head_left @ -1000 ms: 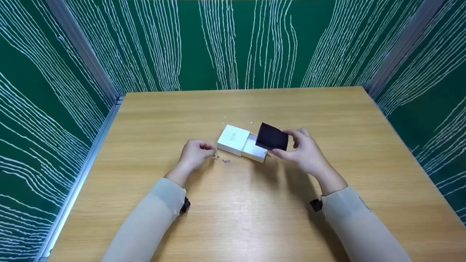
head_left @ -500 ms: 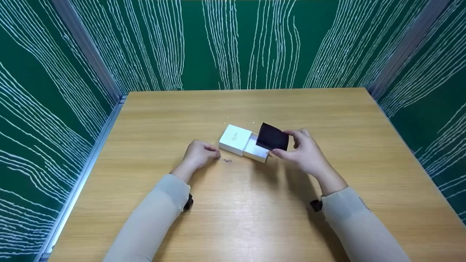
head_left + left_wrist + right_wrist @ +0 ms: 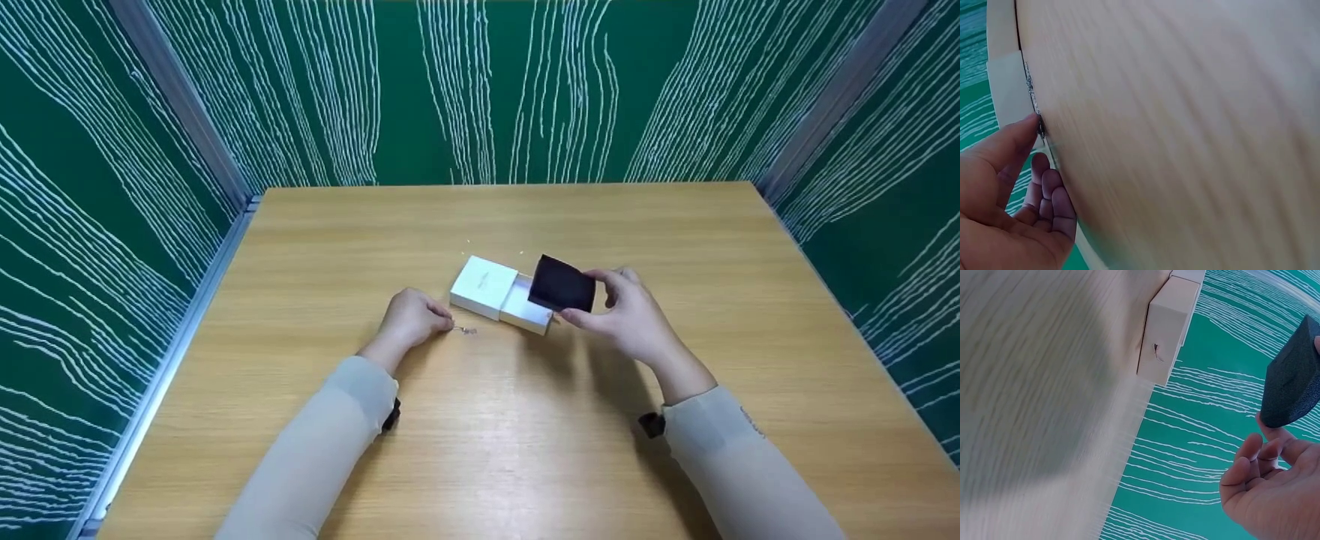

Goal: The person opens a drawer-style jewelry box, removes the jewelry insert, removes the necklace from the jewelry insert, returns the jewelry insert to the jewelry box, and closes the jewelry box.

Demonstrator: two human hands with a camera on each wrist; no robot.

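Note:
My left hand is low over the table, pinching a thin silvery chain between thumb and fingertips. The chain's loose end trails to the right on the wood, and in the left wrist view the chain looks fine and sparkly. Just beyond it lies a white jewelry box with faint lettering on top. Its inner drawer is partly slid out to the right. My right hand grips a black foam pad by its right side, tilted above the drawer's end. The pad looks thick and soft up close.
The wooden table extends on all sides of the box. A few tiny white specks lie behind it. Green walls with white wavy lines enclose the back and sides. A small ribbon pull shows on the drawer's front.
My left hand has shifted slightly to the right and the chain's end lies lower against the table. The right hand still holds the foam pad in about the same place.

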